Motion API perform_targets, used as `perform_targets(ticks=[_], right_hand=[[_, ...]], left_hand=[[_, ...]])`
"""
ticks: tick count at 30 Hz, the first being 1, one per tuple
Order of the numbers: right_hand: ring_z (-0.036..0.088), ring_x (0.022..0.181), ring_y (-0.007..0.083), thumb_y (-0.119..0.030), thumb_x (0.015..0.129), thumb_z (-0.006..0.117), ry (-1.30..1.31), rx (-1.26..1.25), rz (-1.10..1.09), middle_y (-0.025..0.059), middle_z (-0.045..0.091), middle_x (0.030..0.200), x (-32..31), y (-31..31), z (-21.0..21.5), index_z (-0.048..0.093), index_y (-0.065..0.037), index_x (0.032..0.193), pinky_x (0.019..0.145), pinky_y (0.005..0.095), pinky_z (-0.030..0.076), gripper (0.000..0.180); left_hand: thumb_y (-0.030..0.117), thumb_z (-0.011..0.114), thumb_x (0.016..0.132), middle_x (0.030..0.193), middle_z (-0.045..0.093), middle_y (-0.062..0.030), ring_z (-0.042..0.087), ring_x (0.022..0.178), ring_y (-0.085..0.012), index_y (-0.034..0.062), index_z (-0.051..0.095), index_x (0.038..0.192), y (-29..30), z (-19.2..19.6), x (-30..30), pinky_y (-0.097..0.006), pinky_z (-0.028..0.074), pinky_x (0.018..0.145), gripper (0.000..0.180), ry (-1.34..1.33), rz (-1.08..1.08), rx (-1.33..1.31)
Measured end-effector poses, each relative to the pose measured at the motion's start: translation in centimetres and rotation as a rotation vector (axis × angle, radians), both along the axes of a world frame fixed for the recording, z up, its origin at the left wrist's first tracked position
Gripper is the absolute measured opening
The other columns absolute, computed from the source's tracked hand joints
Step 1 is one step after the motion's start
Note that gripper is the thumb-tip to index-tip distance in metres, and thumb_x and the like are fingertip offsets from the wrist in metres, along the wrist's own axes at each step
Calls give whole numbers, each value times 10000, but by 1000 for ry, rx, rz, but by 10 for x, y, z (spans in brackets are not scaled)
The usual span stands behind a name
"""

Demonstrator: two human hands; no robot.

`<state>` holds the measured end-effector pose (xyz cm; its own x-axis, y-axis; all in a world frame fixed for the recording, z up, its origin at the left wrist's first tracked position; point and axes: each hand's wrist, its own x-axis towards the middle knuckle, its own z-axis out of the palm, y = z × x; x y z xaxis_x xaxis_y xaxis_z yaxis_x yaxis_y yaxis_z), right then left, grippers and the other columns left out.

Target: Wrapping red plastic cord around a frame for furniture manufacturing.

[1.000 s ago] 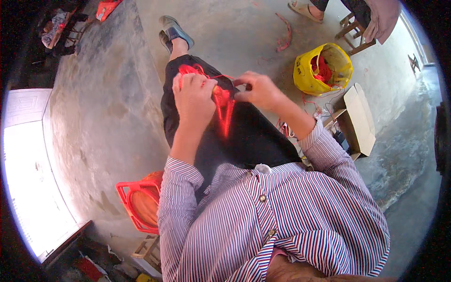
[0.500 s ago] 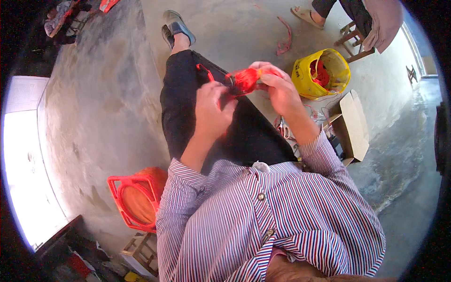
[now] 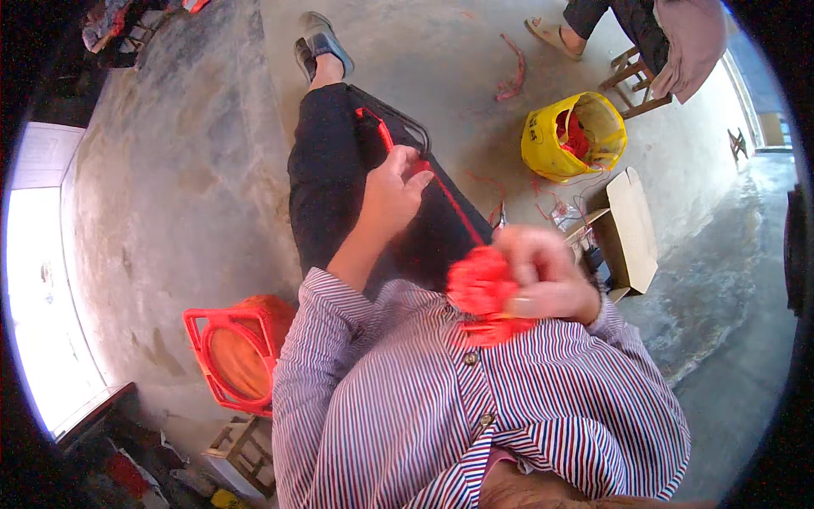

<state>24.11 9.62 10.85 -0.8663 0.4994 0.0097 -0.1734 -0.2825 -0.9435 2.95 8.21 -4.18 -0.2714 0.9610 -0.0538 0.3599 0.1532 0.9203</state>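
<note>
Pinched in my left hand (image 3: 392,193), above my lap, is a red cord (image 3: 456,206); its fingers are closed near a dark curved metal bar (image 3: 405,120). From there the cord runs taut and slanting toward my chest. It meets a bunched red bundle (image 3: 482,288), perhaps cord or tassel strands, blurred by motion. My right hand (image 3: 547,276) is closed on the right side of this bundle, in front of my striped shirt. A short red end (image 3: 373,123) sticks out beyond my left fingers, by the bar.
A yellow bucket (image 3: 543,151) with red material inside stands on the floor to the right. Nearer lies an open cardboard box (image 3: 634,233) with loose wires beside it. To the left is a red-framed stool (image 3: 199,339). Another person's foot (image 3: 566,38) rests at the far right.
My right hand has pulled the red bundle away from my left hand, back toward my chest. A straight length of cord now shows between the hands. The left hand moved only slightly.
</note>
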Motion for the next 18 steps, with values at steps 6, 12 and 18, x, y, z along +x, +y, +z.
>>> perform_targets(ticks=[6,12,18], right_hand=[[591,549,260,-166,818,702,757,-61,8,121,591,622,6,20,31,484,-31,699,504,355,464,283],[593,693,288,-204,757,700,-384,1087,-211,93,603,788,-18,96,-41,610,-52,850,616,374,484,200],[602,800,335,-135,729,699,-581,1007,-254,107,626,890,-73,95,-123,635,-85,953,695,386,496,238]], left_hand=[[72,652,854,902,636,-73,575,744,-117,-14,551,1106,4,21,13,-256,473,717,284,337,197,232],[147,513,947,632,539,-12,422,503,-55,36,575,971,21,47,-10,-198,324,450,130,-485,361,26],[299,497,940,623,548,-20,469,507,-84,47,609,909,33,22,-27,-222,349,443,277,-661,261,-451]])
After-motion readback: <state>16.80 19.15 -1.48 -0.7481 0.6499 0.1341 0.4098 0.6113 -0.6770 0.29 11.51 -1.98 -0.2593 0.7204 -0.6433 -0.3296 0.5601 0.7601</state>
